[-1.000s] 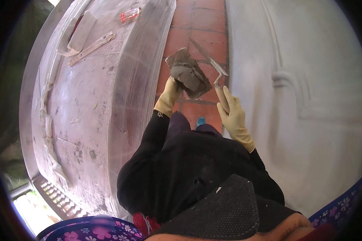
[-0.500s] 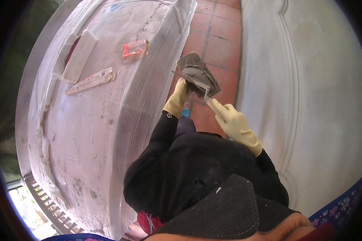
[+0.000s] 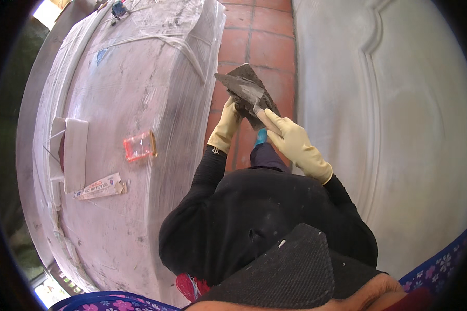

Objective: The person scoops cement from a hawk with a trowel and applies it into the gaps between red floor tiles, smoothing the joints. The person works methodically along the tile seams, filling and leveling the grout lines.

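Note:
Both of my hands wear cream rubber gloves. My left hand is closed at the near left side of a grey, mortar-smeared hawk, gripping it from below; some of its fingers are hidden under the board. In my right hand is a pointed trowel, its pale handle running along the fingers. The trowel's blade lies slanted over the hawk, its tip toward the far left. Grey mortar coats the blade and the board. Both tools are held above the tiled floor, in front of my body.
On the left stands a large plastic-wrapped block. On it lie a red-edged clear packet, a torn cardboard strip and a white open box. A grey moulded wall rises on the right. Red tiles run between.
The view has moved forward along the tile strip; the packet, box and strip now sit lower in view. The trowel's blade has turned, showing more of its face. Both hands keep their holds.

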`<act>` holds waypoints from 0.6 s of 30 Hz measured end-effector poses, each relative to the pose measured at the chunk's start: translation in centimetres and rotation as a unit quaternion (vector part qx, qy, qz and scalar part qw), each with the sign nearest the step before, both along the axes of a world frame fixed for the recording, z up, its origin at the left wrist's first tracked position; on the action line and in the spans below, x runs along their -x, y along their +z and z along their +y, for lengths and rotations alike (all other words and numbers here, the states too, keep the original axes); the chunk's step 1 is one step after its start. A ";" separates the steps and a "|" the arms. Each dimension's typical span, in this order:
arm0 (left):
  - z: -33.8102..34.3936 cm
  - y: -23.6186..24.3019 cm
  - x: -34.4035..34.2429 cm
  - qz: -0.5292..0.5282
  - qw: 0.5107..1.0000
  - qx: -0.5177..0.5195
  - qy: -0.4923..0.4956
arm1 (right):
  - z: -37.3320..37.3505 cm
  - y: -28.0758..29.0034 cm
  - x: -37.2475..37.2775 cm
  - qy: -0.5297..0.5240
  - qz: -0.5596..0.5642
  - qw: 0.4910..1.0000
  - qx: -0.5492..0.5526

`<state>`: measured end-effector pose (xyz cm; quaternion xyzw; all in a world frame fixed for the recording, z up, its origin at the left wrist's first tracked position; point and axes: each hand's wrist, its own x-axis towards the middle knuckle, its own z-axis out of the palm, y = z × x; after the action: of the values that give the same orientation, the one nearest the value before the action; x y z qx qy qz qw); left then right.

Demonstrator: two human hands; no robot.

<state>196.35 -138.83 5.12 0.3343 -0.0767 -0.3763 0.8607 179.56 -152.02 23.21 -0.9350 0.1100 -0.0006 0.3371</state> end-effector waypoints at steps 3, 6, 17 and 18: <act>-6.3 1.3 -5.6 0.000 1.000 -0.009 0.029 | -7.3 1.3 -7.4 0.006 -0.046 0.997 -0.061; -11.7 3.0 -11.0 0.029 0.998 0.007 0.058 | -14.2 3.7 -14.1 -0.043 0.112 0.944 -0.308; -23.8 -0.9 -30.1 0.088 0.991 -0.060 0.084 | -31.5 7.5 -39.8 0.020 0.281 0.886 -0.368; -25.5 -1.5 -33.5 0.123 0.987 -0.060 0.089 | -33.1 7.7 -42.7 0.021 0.270 0.892 -0.362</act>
<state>229.83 -164.38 3.64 0.3417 0.0825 -0.3406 0.8720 222.30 -185.09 30.89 -0.7145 0.1697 0.2987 0.6095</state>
